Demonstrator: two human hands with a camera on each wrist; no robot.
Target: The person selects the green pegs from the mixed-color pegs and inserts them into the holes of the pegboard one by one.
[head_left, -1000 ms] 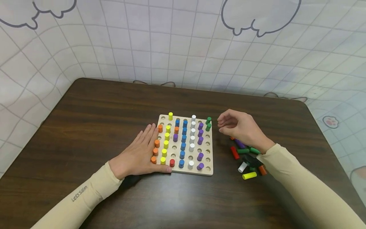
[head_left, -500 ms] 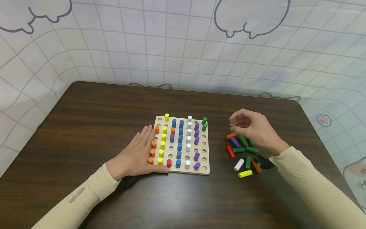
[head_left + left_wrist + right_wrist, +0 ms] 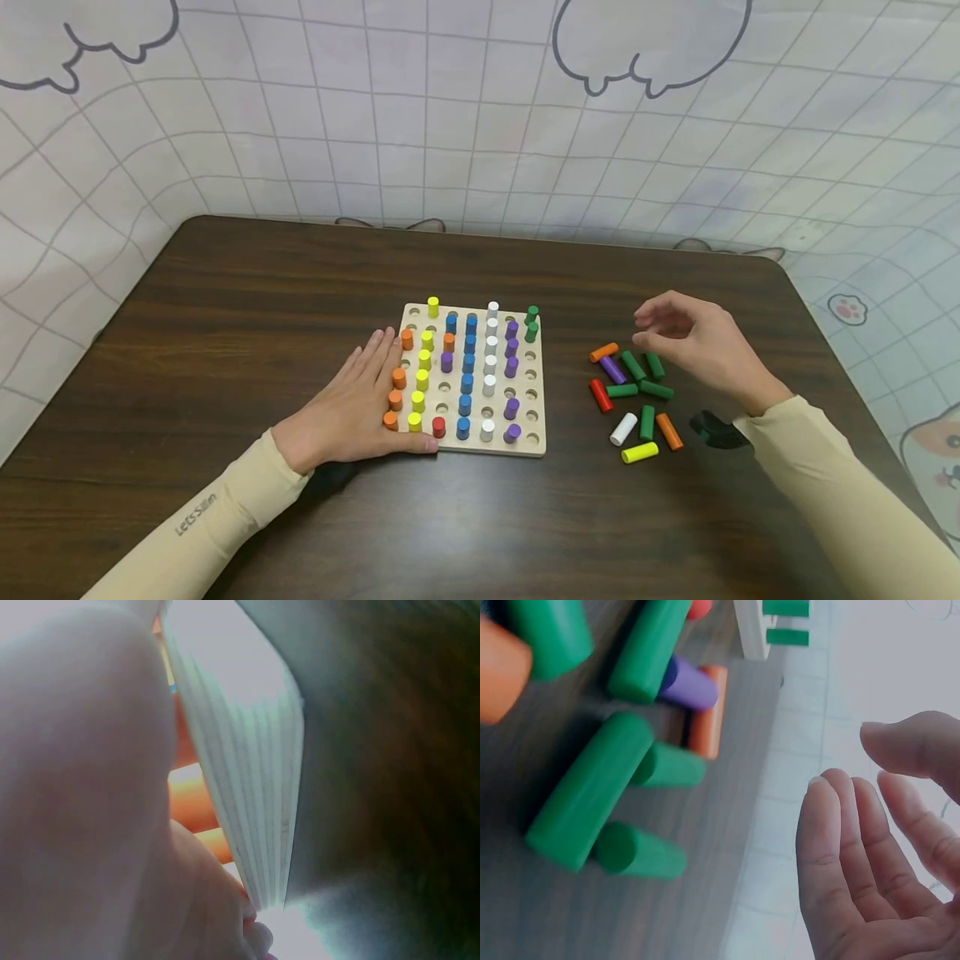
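Note:
A pale wooden pegboard (image 3: 538, 427) bears columns of upright pegs in orange, yellow, blue, white and purple, with a red peg (image 3: 438, 427) in the front row. Two green pegs (image 3: 531, 332) stand at its far right corner; several holes are bare. My left hand (image 3: 356, 414) lies with fingers extended along the board's left side, thumb across its front left corner. In the left wrist view, this hand touches the board's edge (image 3: 251, 772). My right hand (image 3: 697, 342) hovers behind and right of the loose pegs, thumb and fingers apart, holding nothing.
Loose pegs lie right of the board: several green pegs (image 3: 647, 423), two orange, a purple peg (image 3: 612, 369), a red peg (image 3: 601, 395), a white peg (image 3: 623, 429) and a yellow peg (image 3: 640, 452). A patterned cloth (image 3: 480, 125) hangs behind the dark table (image 3: 450, 525).
My right hand has moved right, away from the board, and the loose pegs that it partly covered now show. The left hand keeps its place on the board. The head view has shifted slightly.

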